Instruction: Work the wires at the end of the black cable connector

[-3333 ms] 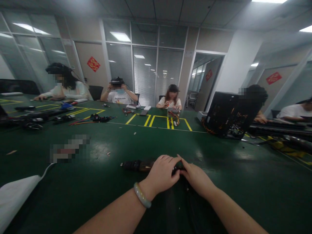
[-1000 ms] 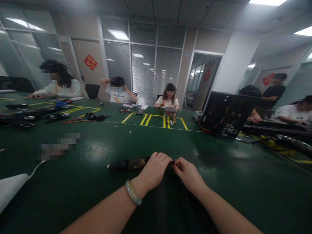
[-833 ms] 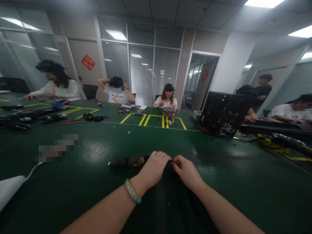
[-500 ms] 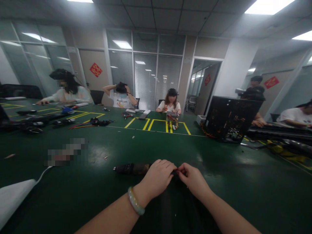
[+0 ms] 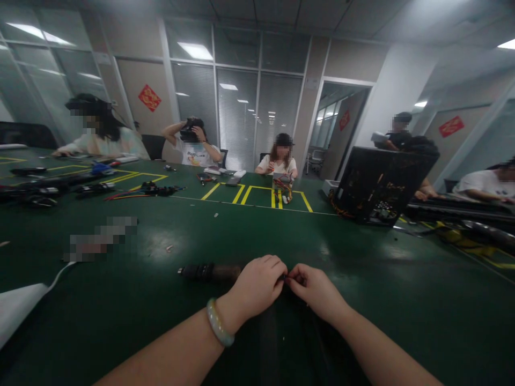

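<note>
A dark, long-bodied tool that looks like an electric screwdriver [image 5: 213,272] lies across the green table, its metal tip pointing left. My left hand [image 5: 259,284], with a bangle at the wrist, is wrapped over the tool's right part and hides it. Close beside it, my right hand [image 5: 311,287] pinches with thumb and index finger at the tool's right end. What sits between those fingertips is too small and dark to make out. The fingertips of both hands nearly meet there.
A black computer case [image 5: 384,185] stands at the right. Cables and dark parts [image 5: 148,188] lie at the back left. A pixelated strip [image 5: 102,238] with a white cable and a white sheet [image 5: 20,305] are at the left. Several people [image 5: 279,158] sit around the table.
The view has tilted down and shifted slightly. Both hands remain at the tool's right end, my right fingertips a little closer to my left hand. A person opposite has shifted their headgear.
</note>
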